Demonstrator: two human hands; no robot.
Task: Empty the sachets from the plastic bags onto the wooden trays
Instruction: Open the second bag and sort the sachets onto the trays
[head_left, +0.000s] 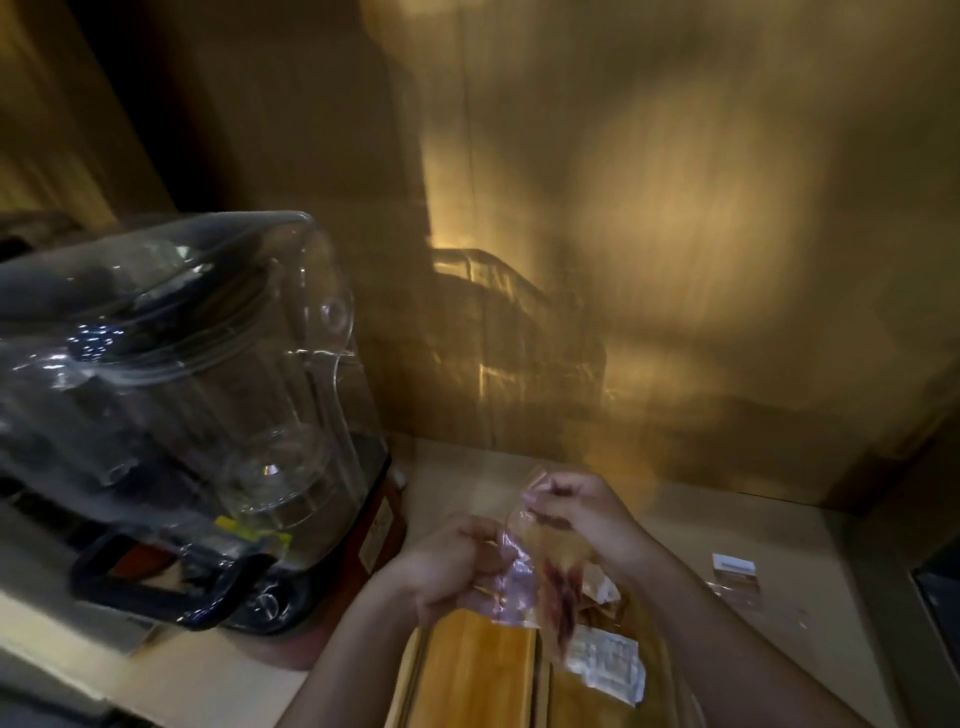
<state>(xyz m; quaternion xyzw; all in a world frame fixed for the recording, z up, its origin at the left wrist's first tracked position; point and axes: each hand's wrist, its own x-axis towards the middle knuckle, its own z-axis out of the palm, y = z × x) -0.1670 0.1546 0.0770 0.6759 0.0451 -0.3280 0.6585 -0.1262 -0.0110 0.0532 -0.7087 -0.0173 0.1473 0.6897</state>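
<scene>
My left hand (452, 564) and right hand (576, 512) pinch plastic bag (524, 577) mouth, held over wooden tray (478, 670) so sachets drop there; white sachet (605, 662) already on tray.

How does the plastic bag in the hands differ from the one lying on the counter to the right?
The held plastic bag hangs upright over the wooden tray, pinched by the left hand and right hand; the counter bag lies flat, untouched. The held bag shows reddish contents; the counter bag shows a white, brown-edged piece at its far end. Both are small and clear.
</scene>
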